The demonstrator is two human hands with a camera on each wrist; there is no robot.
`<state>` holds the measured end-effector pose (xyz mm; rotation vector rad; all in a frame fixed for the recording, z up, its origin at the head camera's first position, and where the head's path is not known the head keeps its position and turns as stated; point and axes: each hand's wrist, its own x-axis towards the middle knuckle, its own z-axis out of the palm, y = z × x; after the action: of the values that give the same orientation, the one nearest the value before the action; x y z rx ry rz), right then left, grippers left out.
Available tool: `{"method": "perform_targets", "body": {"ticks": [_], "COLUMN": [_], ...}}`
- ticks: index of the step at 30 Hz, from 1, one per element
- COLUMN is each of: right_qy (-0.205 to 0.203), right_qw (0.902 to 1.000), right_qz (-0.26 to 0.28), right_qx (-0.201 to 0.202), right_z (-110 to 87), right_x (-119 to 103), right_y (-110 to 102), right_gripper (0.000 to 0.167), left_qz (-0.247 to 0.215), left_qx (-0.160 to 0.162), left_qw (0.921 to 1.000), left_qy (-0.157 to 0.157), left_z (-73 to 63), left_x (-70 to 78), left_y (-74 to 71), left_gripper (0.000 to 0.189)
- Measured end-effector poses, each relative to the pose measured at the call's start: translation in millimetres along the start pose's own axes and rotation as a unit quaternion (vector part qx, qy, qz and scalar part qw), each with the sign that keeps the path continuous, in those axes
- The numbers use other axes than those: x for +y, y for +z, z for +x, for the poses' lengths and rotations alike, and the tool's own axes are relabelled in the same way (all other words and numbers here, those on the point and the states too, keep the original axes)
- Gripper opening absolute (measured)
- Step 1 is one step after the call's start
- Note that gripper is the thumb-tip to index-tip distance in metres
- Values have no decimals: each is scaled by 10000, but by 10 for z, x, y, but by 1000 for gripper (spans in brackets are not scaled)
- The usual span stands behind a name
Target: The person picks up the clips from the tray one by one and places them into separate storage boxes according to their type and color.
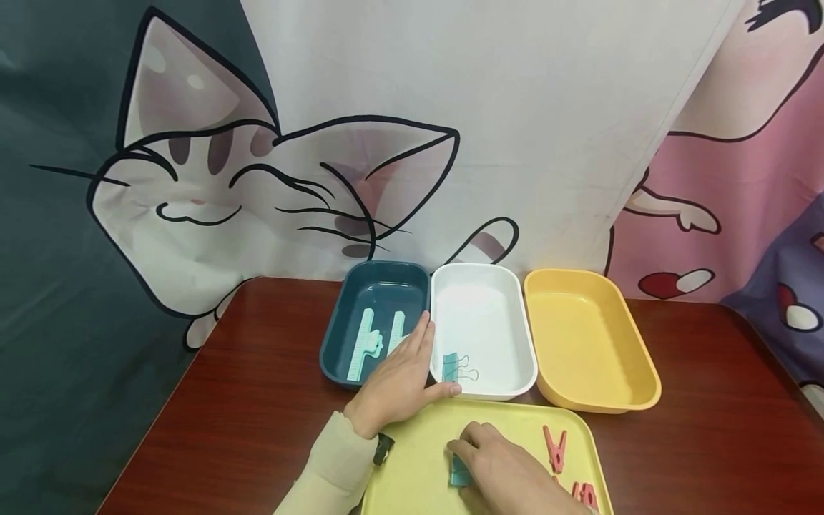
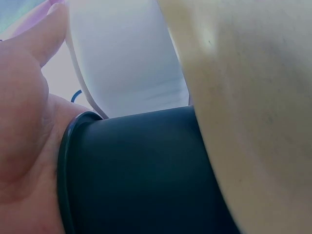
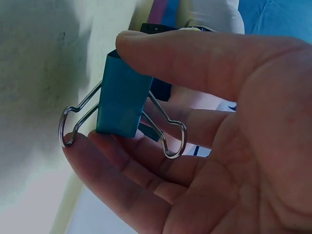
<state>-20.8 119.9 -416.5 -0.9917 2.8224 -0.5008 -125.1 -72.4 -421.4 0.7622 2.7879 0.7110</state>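
Note:
My right hand (image 1: 505,468) is low over the pale yellow tray (image 1: 412,476), pinching a teal binder clip (image 3: 124,95) between thumb and fingers. In the right wrist view both wire handles of that clip are spread outward. My left hand (image 1: 400,375) lies with straight fingers across the adjoining rims of the dark teal bin (image 1: 331,343) and the white bin (image 1: 484,332). Inside the dark teal bin are two mint-green clips with long ruler-like bars (image 1: 360,347), one partly hidden by my left fingers. Another teal binder clip (image 1: 449,366) lies in the white bin's near left corner.
Several pink clothespins (image 1: 556,450) lie on the right side of the tray. A yellow bin (image 1: 582,336) stands right of the white one. The bins line the back of the brown table (image 1: 257,372), before a printed cloth (image 1: 547,107).

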Motion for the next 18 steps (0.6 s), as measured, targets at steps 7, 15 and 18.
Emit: {"method": "perform_targets", "body": {"ticks": [7, 15, 18], "right_qy": [-82, -23, -20], "right_qw": [9999, 9996, 9994], "right_qz": [-12, -32, -39], "right_qx": [137, 268, 338], "right_z": [-1, 5, 8], "right_x": [28, 27, 26], "right_y": [-54, -130, -147], "right_gripper": [39, 41, 41], "left_qz": [20, 5, 33], "left_qx": [33, 56, 55], "left_qw": [10000, 10000, 10000], "left_qy": [51, 22, 31], "left_z": [0, 1, 4], "left_x": [-13, -1, 2], "left_y": [18, 9, 7], "left_gripper": [107, 106, 107]}}
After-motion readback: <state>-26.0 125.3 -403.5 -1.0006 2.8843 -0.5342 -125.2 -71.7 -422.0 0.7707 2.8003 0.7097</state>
